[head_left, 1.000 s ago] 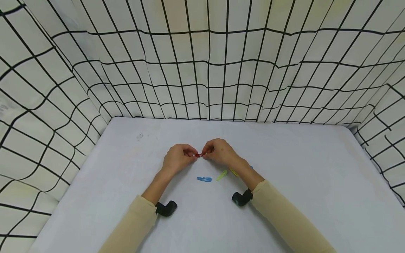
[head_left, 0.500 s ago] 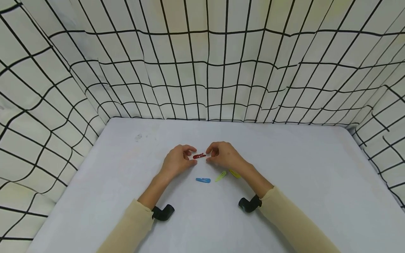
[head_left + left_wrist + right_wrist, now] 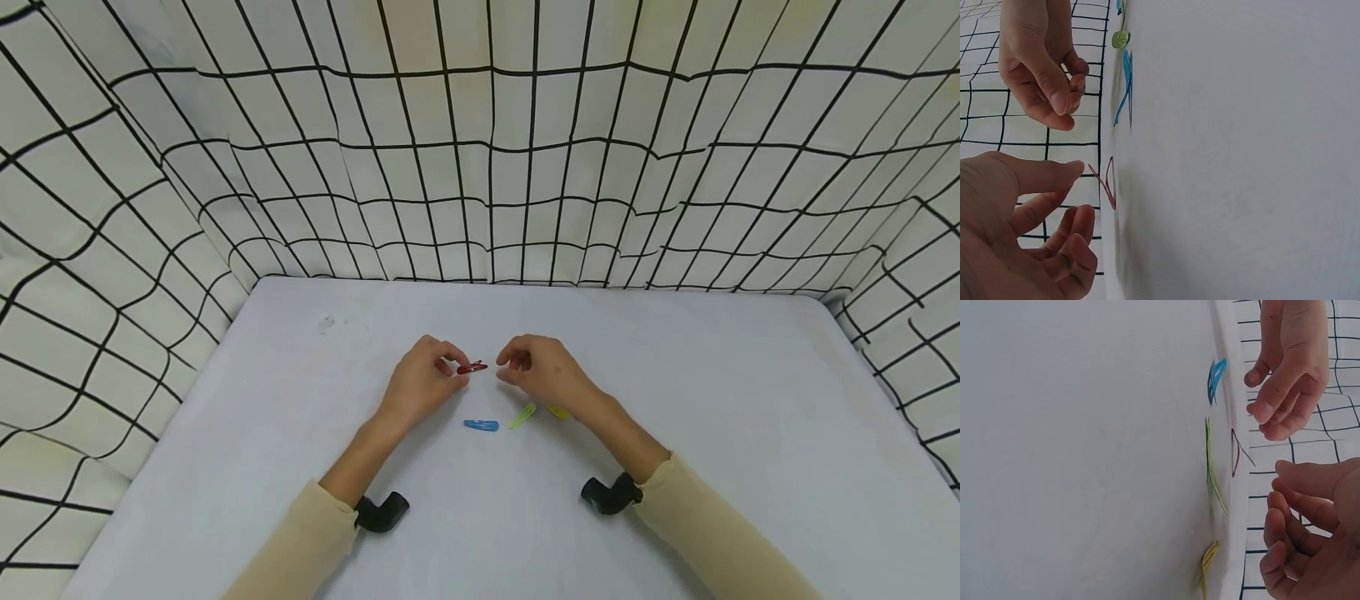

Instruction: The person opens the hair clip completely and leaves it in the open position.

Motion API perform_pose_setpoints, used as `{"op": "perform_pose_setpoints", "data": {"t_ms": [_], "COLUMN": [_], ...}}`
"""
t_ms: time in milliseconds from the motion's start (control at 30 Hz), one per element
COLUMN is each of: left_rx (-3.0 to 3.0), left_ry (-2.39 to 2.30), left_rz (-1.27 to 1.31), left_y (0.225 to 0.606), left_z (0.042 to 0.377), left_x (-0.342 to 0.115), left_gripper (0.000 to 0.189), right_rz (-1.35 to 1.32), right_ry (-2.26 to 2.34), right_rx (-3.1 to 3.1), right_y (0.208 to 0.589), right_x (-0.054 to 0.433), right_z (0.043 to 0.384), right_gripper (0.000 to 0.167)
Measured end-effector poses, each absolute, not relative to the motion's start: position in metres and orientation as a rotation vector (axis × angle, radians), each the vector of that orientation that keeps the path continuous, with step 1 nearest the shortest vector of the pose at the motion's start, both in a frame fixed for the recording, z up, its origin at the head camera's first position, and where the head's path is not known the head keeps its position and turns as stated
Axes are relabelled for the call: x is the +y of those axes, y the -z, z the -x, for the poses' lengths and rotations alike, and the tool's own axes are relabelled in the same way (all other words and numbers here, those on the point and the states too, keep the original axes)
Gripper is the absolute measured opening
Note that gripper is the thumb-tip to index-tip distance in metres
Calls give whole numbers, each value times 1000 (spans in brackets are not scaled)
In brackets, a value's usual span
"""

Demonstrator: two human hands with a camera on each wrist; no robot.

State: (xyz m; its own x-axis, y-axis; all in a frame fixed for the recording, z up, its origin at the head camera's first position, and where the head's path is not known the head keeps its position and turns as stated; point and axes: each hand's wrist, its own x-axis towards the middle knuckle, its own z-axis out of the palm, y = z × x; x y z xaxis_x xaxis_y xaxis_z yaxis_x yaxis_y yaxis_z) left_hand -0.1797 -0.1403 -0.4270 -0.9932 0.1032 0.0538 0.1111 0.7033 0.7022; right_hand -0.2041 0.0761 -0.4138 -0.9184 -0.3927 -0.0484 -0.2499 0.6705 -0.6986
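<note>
Between my two hands, a red snap hair clip (image 3: 472, 367) lies on the white table with its two parts sprung apart into a V, as the left wrist view shows at the red clip (image 3: 1110, 184). My left hand (image 3: 423, 379) is close beside its left end, fingers loosely bent, thumb tip near the clip in the left wrist view. Off its right end, my right hand (image 3: 546, 372) hovers with loosely curled fingers and nothing in them. Nearer me lie a blue hair clip (image 3: 481, 425), a light green hair clip (image 3: 522, 416) and a yellow hair clip (image 3: 558, 412), the last partly covered by my right wrist.
A white cloth covers the table (image 3: 750, 417). White walls with a black grid net (image 3: 510, 167) rise at its back and sides. Black curved wrist mounts (image 3: 382, 512) stick out from both sleeves.
Both hands pinched the red hair clip a second ago and have let go of it; it now lies sprung apart. My right hand has drawn back to the right.
</note>
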Motion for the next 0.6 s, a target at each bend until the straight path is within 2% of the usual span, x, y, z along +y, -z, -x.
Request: {"op": "perform_pose_setpoints", "data": {"t_ms": [267,600], "left_rx": [-2859,-2879], "left_ry": [1204,1237], "left_rz": [340,409], "left_y": [426,428], "left_z": [174,168], "left_x": [-135,-131], "left_gripper": [12,10], "right_rz": [578,621], "right_ry": [1058,1073], "right_rx": [2682,2655], "right_y": [410,408], "right_x": [83,90], "right_z": [198,189], "right_gripper": [11,10]}}
